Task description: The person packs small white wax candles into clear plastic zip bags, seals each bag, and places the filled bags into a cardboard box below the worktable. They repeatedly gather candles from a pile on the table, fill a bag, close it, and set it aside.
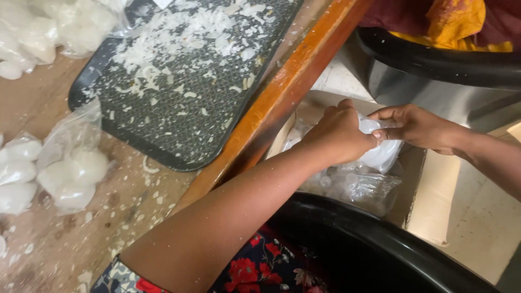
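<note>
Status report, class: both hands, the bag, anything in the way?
Left hand and right hand: both grips closed on small clear bag of white pieces. Held over open box. Nothing obstructing.

Both arms reach forward, left hand [339,133] fisted, right hand [415,126] with fingers pinched.

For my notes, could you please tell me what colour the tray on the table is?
Dark grey flat tray, strewn with white flakes; head view.

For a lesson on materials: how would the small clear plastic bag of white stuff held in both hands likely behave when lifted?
The clear bag would probably sag and flop: its film looks thin and crinkled between the left hand and right hand. It may feel slippery, since the plastic shines. Its rounded white filling suggests some weight, so it likely hangs downward from the pinched top.
</note>
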